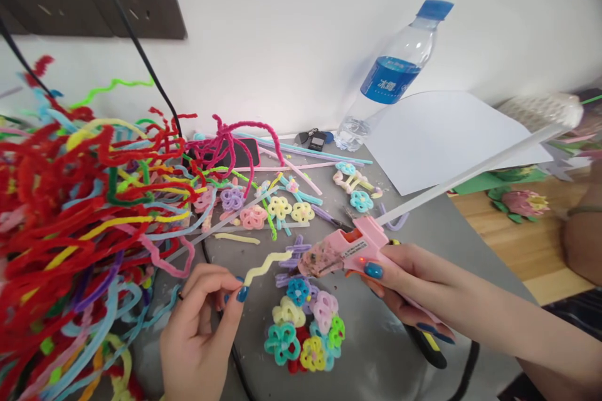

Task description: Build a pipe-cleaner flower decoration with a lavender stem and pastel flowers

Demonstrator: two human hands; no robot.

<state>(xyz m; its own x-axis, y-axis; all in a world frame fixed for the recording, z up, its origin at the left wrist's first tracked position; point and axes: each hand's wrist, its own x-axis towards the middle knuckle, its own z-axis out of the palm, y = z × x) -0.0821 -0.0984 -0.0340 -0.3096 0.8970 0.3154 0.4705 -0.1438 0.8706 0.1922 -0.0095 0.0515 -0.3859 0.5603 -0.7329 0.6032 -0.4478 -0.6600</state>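
Observation:
My left hand pinches one end of a short, wavy pale yellow pipe cleaner between thumb and forefinger. In my right hand is a pink hot glue gun with a long clear glue stick sticking out of its back. The gun's stained nozzle points left, close to the free end of the pipe cleaner; I cannot tell whether they touch. Just below lies a ring of colourful pipe cleaner flowers. Purple pipe cleaner loops lie behind the nozzle.
A large tangle of pipe cleaners fills the left. Small flowers lie mid-table. A water bottle and white paper are at the back. Yellow-black pliers handles lie under my right hand. Another person's arm shows far right.

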